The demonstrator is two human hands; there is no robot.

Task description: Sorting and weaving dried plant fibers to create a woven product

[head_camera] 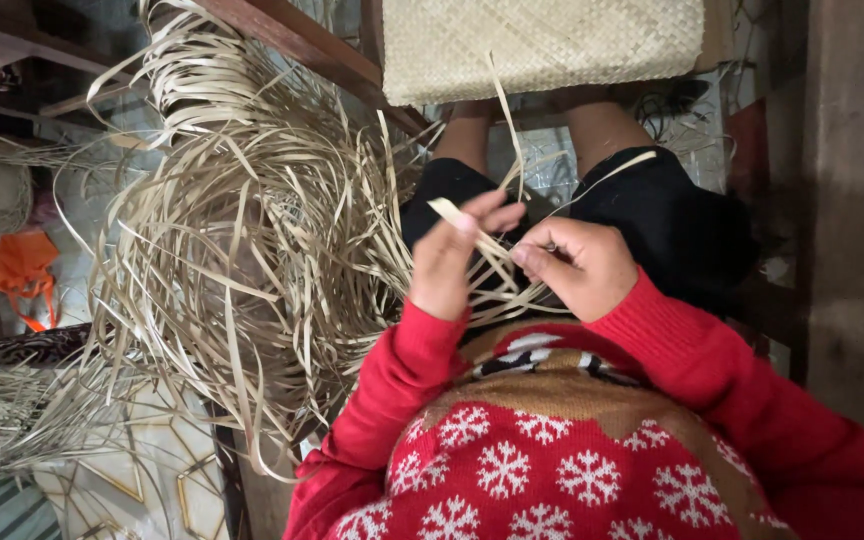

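Strips (497, 262) of pale dried leaf cross between my two hands, just above my lap. My left hand (449, 262) is curled almost closed, thumb and forefinger pinching one flat strip whose cut end sticks out to the left past my fingertips (482, 215). My right hand (580, 265) is likewise nearly closed, its thumb and first fingers nipping the strands where they meet, so both hands have hold of the same small bundle and sit very near each other, almost touching at the fingertips. The strip I pinch on the left runs slantwise, from upper left down toward my right hand; one long strand (508, 125) rises from the bundle straight away from me, toward the mat (542, 45), a woven piece of the same colour lying across my knees at the far side. Another thin strand (607, 172) leads off from my right hand up and to the right over my dark shorts (672, 215). The big loose heap (242, 230) of strips lies well to my left, on the floor beside a wooden beam (297, 40), so my left hand is the nearer one to it, and the strands trailing under my left wrist run into that heap. An orange bag (14, 265) sits farther left still, apart from the work. My red sleeves (382, 390) with the snowflake pattern fill the near edge of the view.
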